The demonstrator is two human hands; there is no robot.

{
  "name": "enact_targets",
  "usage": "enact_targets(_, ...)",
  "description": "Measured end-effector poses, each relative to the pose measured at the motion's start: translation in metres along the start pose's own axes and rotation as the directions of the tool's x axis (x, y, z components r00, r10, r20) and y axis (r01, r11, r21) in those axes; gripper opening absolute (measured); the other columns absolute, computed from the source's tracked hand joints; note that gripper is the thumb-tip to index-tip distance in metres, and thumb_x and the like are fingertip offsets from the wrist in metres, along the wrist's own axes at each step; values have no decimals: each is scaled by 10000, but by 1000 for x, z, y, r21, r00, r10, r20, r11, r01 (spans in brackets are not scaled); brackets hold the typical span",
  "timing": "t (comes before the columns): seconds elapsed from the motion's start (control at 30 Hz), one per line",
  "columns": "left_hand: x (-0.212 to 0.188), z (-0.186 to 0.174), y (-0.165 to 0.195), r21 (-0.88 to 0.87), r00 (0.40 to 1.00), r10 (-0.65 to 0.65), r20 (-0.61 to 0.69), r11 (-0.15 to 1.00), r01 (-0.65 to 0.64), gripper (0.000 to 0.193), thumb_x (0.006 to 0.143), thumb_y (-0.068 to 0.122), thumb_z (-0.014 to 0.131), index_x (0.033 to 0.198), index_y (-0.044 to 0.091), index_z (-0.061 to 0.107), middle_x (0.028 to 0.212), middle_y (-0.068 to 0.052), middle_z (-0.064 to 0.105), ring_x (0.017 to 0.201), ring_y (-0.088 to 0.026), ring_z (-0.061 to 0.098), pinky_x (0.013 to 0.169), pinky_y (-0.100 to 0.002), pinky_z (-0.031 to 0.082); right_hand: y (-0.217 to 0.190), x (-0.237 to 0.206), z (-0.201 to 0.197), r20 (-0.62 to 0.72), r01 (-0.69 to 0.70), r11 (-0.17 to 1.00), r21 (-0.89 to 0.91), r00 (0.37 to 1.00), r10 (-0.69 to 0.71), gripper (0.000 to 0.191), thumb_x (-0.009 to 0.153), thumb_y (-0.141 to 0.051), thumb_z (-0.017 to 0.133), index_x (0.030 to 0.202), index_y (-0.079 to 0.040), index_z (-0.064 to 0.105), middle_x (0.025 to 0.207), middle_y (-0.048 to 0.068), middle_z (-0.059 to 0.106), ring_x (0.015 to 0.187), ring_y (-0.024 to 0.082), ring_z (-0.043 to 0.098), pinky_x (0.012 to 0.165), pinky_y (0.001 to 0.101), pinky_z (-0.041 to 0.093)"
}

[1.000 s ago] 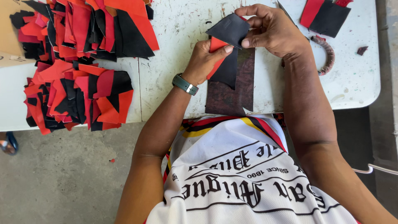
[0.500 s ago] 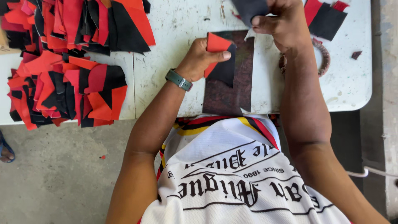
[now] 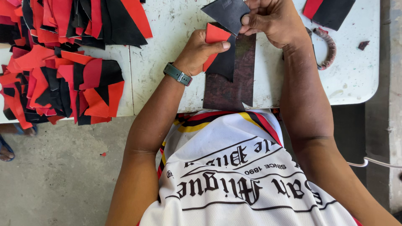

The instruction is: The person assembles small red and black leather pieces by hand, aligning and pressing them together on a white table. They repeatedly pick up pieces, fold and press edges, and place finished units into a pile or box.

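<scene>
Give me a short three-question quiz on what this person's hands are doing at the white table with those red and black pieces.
1. True or false: the left hand holds a red and black piece.
2. What does the right hand pinch? A) a black piece B) a pair of scissors C) a cup
3. What dark thing lies on the white table under the hands?

Key:
1. True.
2. A, the black piece, held by its edge.
3. A dark brown board, reaching to the table's near edge. The heap of cut pieces lies off to the person's left.
</scene>
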State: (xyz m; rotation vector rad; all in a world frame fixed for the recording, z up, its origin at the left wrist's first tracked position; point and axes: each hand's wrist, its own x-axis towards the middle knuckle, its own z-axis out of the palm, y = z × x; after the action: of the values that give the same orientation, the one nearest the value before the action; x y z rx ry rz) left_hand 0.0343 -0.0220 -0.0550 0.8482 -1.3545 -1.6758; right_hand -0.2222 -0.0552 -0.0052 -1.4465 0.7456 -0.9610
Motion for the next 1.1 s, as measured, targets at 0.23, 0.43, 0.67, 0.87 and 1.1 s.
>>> enact_targets(0.23, 1, -1, -4, -1, 1000, 10, 17, 1000, -10, 211, 884, 156, 822, 1028, 49, 712, 932, -39, 737, 846, -102, 702, 784, -283, 594, 5, -2, -1, -14, -3, 999, -36, 1000, 2, 141, 1075, 74, 727, 1199, 44, 666, 1047, 125, 731, 941, 218, 774, 833, 327, 668)
enact_targets(0.43, 0, -2, -5, -11, 999, 28, 26, 1000, -28, 222, 891, 161, 825, 1048, 51, 712, 952, -30, 731, 867, -100, 694, 803, -283, 586, 7, -3, -2, -10, -13, 1000, 0, 1000, 13, 175, 1071, 76, 740, 1208, 41, 638, 1061, 127, 719, 947, 233, 773, 846, 337, 672)
enact_targets(0.67, 0, -1, -4, -13, 999, 19, 31, 1000, -18, 233, 893, 145, 817, 1078, 50, 711, 989, -37, 745, 895, -101, 703, 826, -290, 599, 8, -3, -3, -6, -23, 1000, 4, 1000, 23, 189, 1051, 82, 744, 1193, 39, 627, 1062, 127, 711, 939, 240, 770, 846, 341, 672)
enact_targets(0.87, -2, 0, -1, -19, 999, 38, 34, 999, -37, 244, 896, 124, 808, 1103, 50, 701, 1018, -42, 748, 925, -103, 713, 854, -294, 607, 7, -4, -5, 4, -36, 999, -32, 999, 36, 161, 1059, 92, 741, 1182, 50, 646, 1041, 131, 720, 966, 252, 773, 885, 358, 677)
enact_targets(1.1, -3, 1, 1, 79, 997, 80, 22, 993, -82, 181, 919, 117, 795, 1065, 40, 721, 971, -37, 751, 876, -95, 704, 811, -283, 601, 4, -4, -3, 3, -4, 998, -56, 1000, 4, 177, 1053, 99, 751, 1158, 41, 621, 1041, 112, 703, 976, 243, 773, 889, 358, 678)
